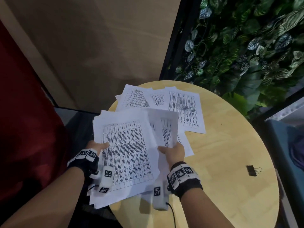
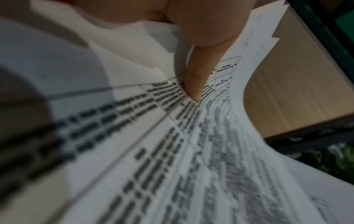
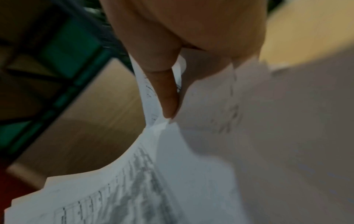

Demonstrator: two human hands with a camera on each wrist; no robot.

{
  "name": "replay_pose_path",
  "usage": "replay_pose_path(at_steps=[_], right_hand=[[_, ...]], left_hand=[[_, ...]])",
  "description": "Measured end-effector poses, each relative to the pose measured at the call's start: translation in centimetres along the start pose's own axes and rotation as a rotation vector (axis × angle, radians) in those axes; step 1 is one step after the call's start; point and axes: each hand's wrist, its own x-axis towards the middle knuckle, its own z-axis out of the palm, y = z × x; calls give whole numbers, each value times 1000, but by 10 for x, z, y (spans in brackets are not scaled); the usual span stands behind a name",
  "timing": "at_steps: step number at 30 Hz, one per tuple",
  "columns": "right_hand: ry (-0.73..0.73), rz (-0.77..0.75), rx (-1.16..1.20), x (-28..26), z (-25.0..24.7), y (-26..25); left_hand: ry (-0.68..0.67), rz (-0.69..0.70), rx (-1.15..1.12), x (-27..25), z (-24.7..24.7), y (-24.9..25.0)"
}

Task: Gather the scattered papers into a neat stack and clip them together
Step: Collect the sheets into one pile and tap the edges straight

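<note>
Above the near left edge of the round wooden table [image 1: 230,145] I hold an uneven bundle of printed papers [image 1: 128,148]. My left hand [image 1: 97,146] grips its left side, thumb on top of the printed sheet [image 2: 191,84]. My right hand [image 1: 172,151] pinches the right side, thumb pressed on a curled sheet [image 3: 166,97]. Several more printed sheets [image 1: 184,109] lie spread flat on the far part of the table. A black binder clip [image 1: 251,170] rests on the table to the right, away from both hands.
A wall of green leaves [image 1: 246,46] rises behind the table on the right. A beige panel [image 1: 98,46] stands behind on the left. A red surface [image 1: 24,120] is at my left side. Bare tabletop lies between the loose sheets and the clip.
</note>
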Motion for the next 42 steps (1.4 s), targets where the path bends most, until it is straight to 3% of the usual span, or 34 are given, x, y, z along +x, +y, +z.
replay_pose_path(at_steps=[5,9,13,16,19,21,26,30,33,36,39,42], right_hand=[[-87,-274,110,6,-37,-60],[46,-228,253,59,-59,-96],[121,-138,-249,124,-64,-101],[91,-90,-581,157,-60,-89],[83,-131,-847,176,-49,-72],[12,-138,-833,174,-40,-62],[62,-216,-872,140,-31,-41],[111,-221,-633,130,-38,-32],[233,-146,-509,144,-47,-33],[295,-13,-596,159,-50,-41],[229,190,-618,152,-43,-45],[183,162,-613,149,-31,-39]], left_hand=[[-15,95,-192,6,-13,28],[-6,116,-193,31,-20,50],[-16,76,-63,39,-14,71],[-15,46,80,44,2,81],[21,37,197,47,14,78],[14,16,233,54,18,69],[8,-9,195,58,9,53],[45,-18,199,54,12,53],[51,-11,185,53,15,54],[50,0,182,54,12,51],[29,15,171,53,11,51],[33,23,177,50,12,53]])
